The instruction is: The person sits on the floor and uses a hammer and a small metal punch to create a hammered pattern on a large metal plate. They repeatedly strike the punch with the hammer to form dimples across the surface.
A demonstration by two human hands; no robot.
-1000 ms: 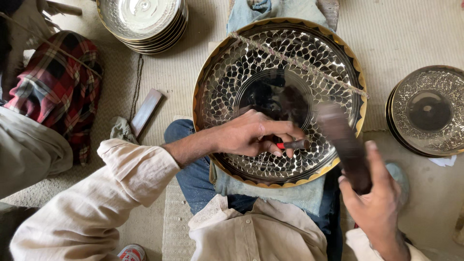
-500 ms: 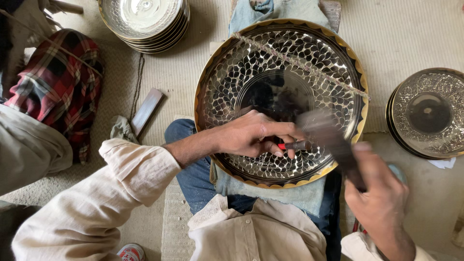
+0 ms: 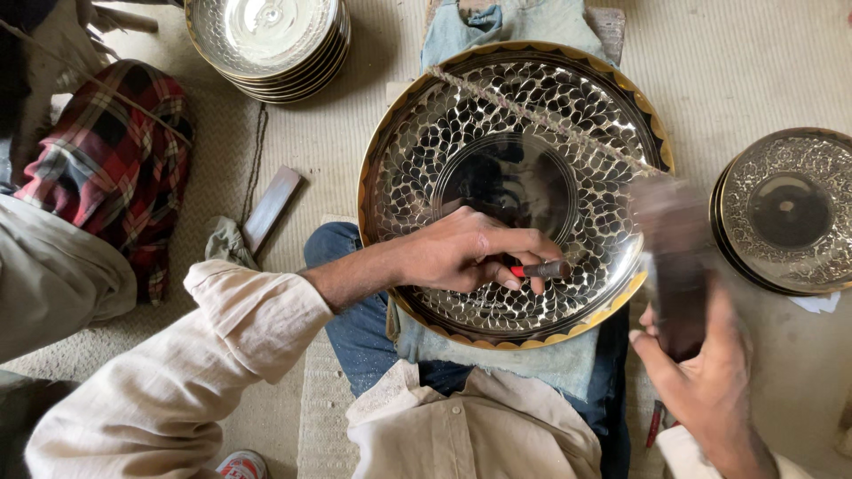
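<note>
The engraved metal tray (image 3: 515,191) lies flat on a cloth across the person's lap, a cord stretched over its far half. It looks stiff, fairly heavy and slick, best held by its rim. The left hand (image 3: 461,253) pinches a small chisel (image 3: 543,269) against the near pattern. The right hand (image 3: 710,381) grips a blurred mallet (image 3: 674,257). Stacked plates (image 3: 266,35) sit far left.

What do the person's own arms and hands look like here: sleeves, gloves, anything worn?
Both hands are bare, with no gloves. The left hand comes out of a loose cream long sleeve with its cuff pushed up the forearm. The right hand shows only a sliver of pale cuff at the frame's bottom edge. No rings or watch are visible.
</note>
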